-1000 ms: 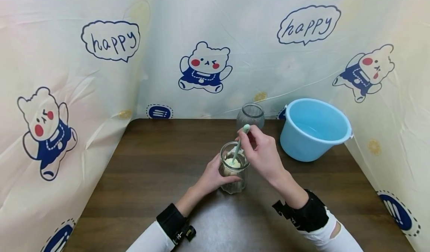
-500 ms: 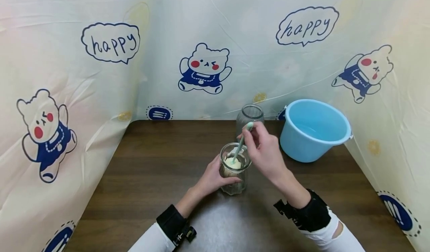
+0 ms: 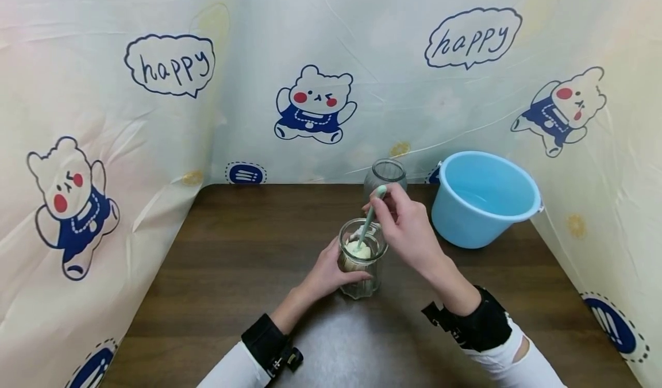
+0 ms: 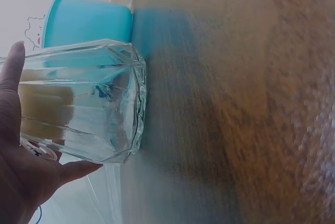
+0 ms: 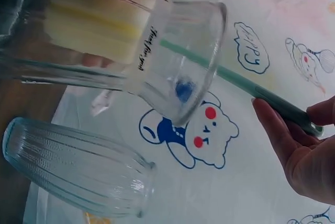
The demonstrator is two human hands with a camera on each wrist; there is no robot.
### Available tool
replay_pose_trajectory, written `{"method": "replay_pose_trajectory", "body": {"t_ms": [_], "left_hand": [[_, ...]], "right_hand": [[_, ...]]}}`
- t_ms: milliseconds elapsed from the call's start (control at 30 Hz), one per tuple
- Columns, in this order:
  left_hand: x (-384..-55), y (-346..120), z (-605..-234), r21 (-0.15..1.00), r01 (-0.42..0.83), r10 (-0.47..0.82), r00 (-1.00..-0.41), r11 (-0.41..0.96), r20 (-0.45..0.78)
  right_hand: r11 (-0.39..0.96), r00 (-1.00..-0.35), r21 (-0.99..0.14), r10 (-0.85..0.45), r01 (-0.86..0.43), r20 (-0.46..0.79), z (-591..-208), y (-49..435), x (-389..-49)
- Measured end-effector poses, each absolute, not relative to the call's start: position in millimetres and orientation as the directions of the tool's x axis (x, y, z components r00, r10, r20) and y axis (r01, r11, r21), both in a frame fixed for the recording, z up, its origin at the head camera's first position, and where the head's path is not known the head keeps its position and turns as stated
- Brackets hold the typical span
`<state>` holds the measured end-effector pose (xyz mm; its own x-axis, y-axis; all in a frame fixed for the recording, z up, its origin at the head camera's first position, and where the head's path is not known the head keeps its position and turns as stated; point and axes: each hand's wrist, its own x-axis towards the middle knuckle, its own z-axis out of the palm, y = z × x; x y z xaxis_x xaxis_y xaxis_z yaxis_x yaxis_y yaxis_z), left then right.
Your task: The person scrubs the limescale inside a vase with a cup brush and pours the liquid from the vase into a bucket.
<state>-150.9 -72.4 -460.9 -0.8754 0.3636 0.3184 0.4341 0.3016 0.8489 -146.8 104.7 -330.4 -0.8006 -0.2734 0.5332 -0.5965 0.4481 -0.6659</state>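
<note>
My left hand (image 3: 327,270) wraps around a clear glass jar (image 4: 107,103) with a faceted base, its thumb across the front in the head view. Inside the jar is the cream-yellow head (image 5: 91,22) of a sponge bottle brush. The brush's thin green handle (image 3: 368,221) slants up out of the jar's mouth. My right hand (image 3: 408,227) pinches the handle near its top end, above the rim. Small black lettering (image 5: 148,48) shows on the jar's neck. A second, ribbed glass jar (image 5: 78,166) stands behind, partly hidden by my right hand in the head view.
A light blue bucket (image 3: 488,164) stands at the back right of the dark wooden table (image 3: 233,284). A pale curtain (image 3: 170,118) printed with bears hangs round the table's back and sides.
My right hand and the brush handle shift slightly, first right and then back left and up. The gripped jar's rim tips a little to the right; my left hand stays in place.
</note>
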Motion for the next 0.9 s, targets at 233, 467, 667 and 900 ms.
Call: {"method": "replay_pose_trajectory", "body": {"t_ms": [233, 467, 667, 900], "left_hand": [[-151.8, -72.0, -463.1, 0.85, 0.438, 0.378, -0.869, 0.291, 0.318], [-155.6, -73.1, -472.7, 0.839, 0.467, 0.411, -0.848, 0.278, 0.336], [-166.8, -73.0, -495.7, 0.847, 0.43, 0.411, -0.865, 0.312, 0.288], [-169.9, -73.3, -494.7, 0.858, 0.412, 0.406, -0.872, 0.307, 0.274]], "right_hand": [[0.448, -0.797, -0.659, -0.329, -0.604, 0.507, -348.4, 100.4, -147.7], [0.478, -0.797, -0.639, -0.391, -0.603, 0.459, -366.2, 97.1, -146.3], [0.434, -0.786, -0.656, -0.381, -0.617, 0.487, -344.1, 101.3, -145.0], [0.406, -0.774, -0.66, -0.35, -0.633, 0.527, -331.0, 103.8, -145.9]]}}
